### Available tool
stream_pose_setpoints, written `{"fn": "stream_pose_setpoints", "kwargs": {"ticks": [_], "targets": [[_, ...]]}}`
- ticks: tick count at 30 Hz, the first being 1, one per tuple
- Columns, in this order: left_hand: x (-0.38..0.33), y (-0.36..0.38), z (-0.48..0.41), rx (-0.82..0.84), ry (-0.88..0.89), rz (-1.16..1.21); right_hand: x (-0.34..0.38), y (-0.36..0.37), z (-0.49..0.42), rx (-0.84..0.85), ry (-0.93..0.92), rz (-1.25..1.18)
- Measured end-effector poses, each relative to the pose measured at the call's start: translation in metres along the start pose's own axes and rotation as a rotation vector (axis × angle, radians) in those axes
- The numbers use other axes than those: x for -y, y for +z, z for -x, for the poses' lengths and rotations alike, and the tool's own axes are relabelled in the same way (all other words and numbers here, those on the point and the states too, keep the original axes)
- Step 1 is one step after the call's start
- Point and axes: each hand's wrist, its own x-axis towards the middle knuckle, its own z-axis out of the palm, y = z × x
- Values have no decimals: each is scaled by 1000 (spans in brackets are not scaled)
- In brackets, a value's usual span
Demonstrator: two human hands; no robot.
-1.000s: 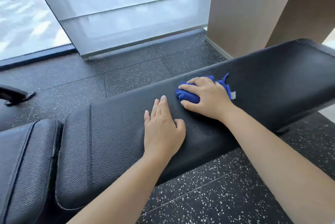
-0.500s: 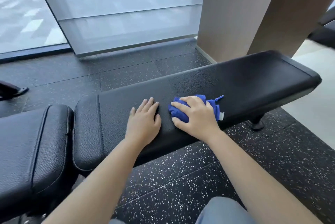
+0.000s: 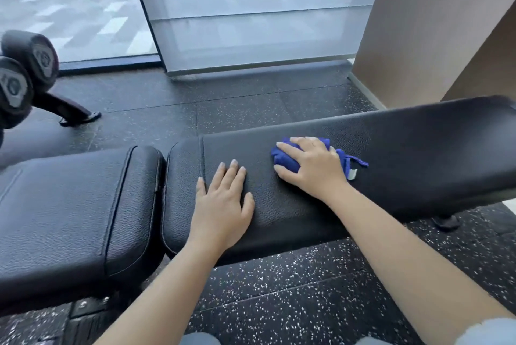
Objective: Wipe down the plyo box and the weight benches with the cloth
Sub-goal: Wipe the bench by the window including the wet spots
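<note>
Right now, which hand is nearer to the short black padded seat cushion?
Left. The left hand lies flat on the long black back pad, close to the seat cushion; the right hand, on the crumpled blue cloth, is farther along.

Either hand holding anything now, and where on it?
The right hand grips the bunched blue cloth over its middle; the left hand rests flat on the bench pad, holding nothing.
</note>
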Motion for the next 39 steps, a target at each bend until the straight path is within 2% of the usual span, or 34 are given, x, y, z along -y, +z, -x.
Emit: {"fn": "stream_pose_setpoints", "kwargs": {"ticks": [4, 8, 13, 16, 20, 27, 30, 35, 39], "targets": [[2, 2, 0, -44, 11, 35, -14, 6, -60, 61, 40, 68], [2, 4, -2, -93, 11, 59, -14, 10, -56, 68, 48, 35], [2, 6, 0, -105, 20, 77, 0, 5, 41, -162, -176, 27], [3, 6, -1, -115, 22, 73, -1, 5, 55, -124, -229, 20], [3, 7, -2, -142, 29, 52, -6, 5, 18, -50, -271, -20], [2, 10, -1, -229, 8, 47, 4, 19, -75, 97, -162, 64], [1, 8, -3, -218, 13, 57, 6, 19, -77, 124, -146, 77], [2, 7, -1, -190, -5, 86, 8, 12, 16, -115, -342, 22], [1, 8, -1, -188, -6, 76, 8, 12, 36, -136, -364, -4]]}}
